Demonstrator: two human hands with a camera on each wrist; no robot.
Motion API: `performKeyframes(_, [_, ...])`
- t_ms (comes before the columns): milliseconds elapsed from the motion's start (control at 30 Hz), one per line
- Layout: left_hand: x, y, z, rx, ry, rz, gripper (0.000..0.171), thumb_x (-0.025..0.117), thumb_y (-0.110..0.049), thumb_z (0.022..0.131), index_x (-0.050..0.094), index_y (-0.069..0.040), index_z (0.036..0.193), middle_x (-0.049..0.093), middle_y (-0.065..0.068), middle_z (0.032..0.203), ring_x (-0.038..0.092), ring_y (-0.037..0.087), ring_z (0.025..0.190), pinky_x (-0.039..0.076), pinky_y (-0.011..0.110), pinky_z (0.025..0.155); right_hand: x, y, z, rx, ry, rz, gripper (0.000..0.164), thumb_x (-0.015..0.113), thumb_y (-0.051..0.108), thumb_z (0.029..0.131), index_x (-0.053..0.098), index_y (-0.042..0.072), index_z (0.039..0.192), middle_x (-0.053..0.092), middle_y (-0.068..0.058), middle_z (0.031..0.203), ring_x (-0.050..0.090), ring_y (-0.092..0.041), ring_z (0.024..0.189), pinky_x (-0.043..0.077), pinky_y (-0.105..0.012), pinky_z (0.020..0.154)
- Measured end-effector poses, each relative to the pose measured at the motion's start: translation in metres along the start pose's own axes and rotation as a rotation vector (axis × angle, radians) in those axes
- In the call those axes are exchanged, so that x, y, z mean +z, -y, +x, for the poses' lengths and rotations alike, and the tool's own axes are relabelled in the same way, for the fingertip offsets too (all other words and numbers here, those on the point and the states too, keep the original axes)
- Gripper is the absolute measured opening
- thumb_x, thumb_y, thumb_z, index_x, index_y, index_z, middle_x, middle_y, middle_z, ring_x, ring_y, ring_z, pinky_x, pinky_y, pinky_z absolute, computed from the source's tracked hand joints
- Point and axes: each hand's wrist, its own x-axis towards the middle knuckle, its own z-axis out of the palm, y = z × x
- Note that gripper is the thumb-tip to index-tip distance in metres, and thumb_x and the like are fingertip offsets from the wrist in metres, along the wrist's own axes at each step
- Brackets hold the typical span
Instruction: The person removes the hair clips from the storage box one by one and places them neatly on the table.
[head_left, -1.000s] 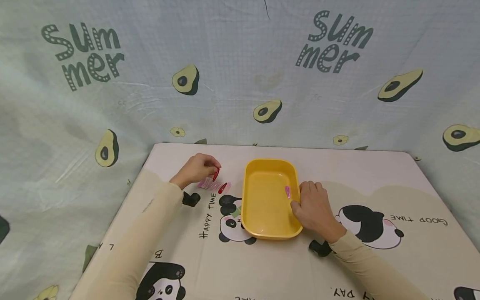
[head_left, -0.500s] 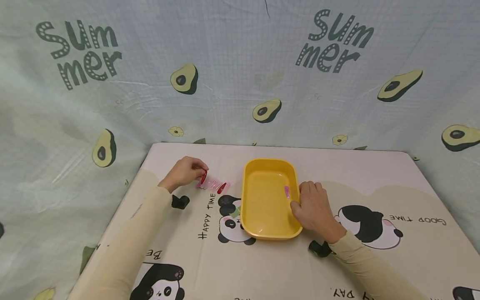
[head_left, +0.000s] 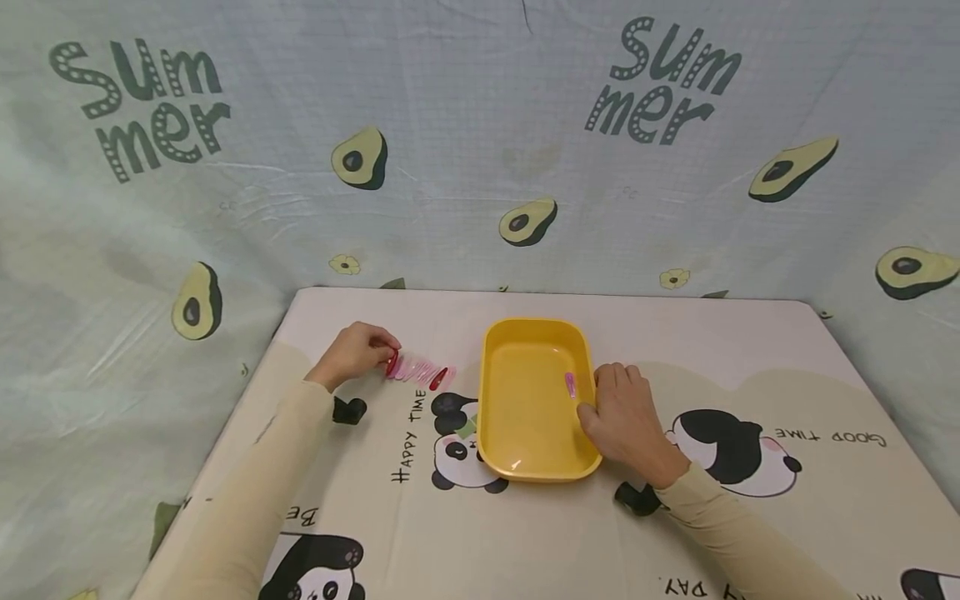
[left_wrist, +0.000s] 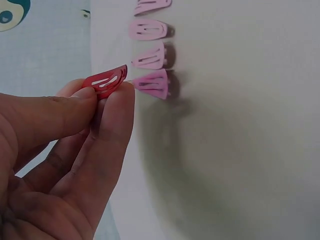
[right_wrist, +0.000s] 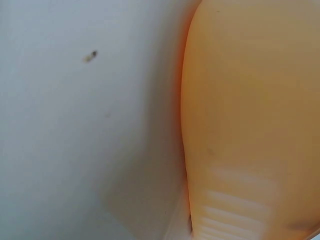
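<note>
Between thumb and fingertips, my left hand (head_left: 352, 354) pinches a red snap hair clip (left_wrist: 106, 82), raised at the left end of a row of clips on the table. In the left wrist view a bright pink hair clip (left_wrist: 152, 84) lies just beyond the fingertips, with paler pink clips lined up behind it. Another red hair clip (head_left: 438, 379) lies near the row's right end. My right hand (head_left: 622, 417) grips the right side of a yellow tray (head_left: 525, 433), thumb over the rim. One pink hair clip (head_left: 570, 385) lies inside the tray near that side.
The table (head_left: 480, 542) has a pale cover printed with pandas and lettering. Behind it hangs a curtain (head_left: 450, 167) with avocados. A dark wrist-camera piece (head_left: 637, 498) sits under the right wrist. The tray's outer wall (right_wrist: 250, 100) fills the right wrist view's right side.
My left hand has moved left and slightly toward me with the red hair clip, from above the row to its left end. My right hand keeps its hold on the tray.
</note>
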Motion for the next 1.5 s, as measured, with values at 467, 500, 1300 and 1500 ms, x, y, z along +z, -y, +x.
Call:
performKeyframes(467, [0.003, 0.008, 0.008, -0.025, 0.014, 0.015, 0.022, 0.059, -0.003, 0.098, 0.076, 0.001, 0.112, 0.076, 0.018, 0.109, 0.066, 0.016, 0.082, 0.05, 0.021, 0.07, 0.0, 0.0, 0.001, 0.012, 0.013, -0.002, 0.034, 0.058, 0.02, 0.087, 0.055, -0.004, 0.11, 0.05, -0.012, 0.091, 0.04, -0.029, 0.089, 0.031, -0.039, 0.08])
performKeyframes(500, [0.004, 0.008, 0.008, -0.03, 0.013, 0.018, 0.022, 0.058, -0.003, 0.098, 0.076, 0.001, 0.112, 0.076, 0.018, 0.108, 0.066, 0.016, 0.082, 0.05, 0.021, 0.07, 0.0, 0.0, 0.001, 0.012, 0.012, -0.002, 0.034, 0.058, 0.02, 0.087, 0.055, -0.004, 0.11, 0.05, -0.012, 0.091, 0.041, -0.029, 0.089, 0.031, -0.039, 0.08])
performKeyframes(1300, [0.007, 0.001, 0.01, -0.085, -0.021, 0.108, 0.024, 0.059, -0.006, 0.1, 0.076, 0.0, 0.115, 0.074, 0.02, 0.116, 0.059, 0.025, 0.092, 0.045, 0.026, 0.072, 0.002, -0.002, 0.0, -0.01, -0.011, -0.004, 0.032, 0.058, 0.02, 0.087, 0.055, -0.004, 0.108, 0.049, -0.011, 0.089, 0.041, -0.029, 0.088, 0.031, -0.038, 0.079])
performKeyframes(1500, [0.005, 0.006, 0.009, -0.07, -0.037, 0.125, 0.023, 0.06, -0.007, 0.099, 0.077, 0.0, 0.113, 0.076, 0.019, 0.114, 0.059, 0.023, 0.09, 0.044, 0.026, 0.071, 0.001, -0.001, 0.0, -0.011, -0.005, -0.007, 0.033, 0.058, 0.021, 0.088, 0.055, -0.004, 0.109, 0.049, -0.012, 0.09, 0.041, -0.029, 0.089, 0.031, -0.039, 0.079])
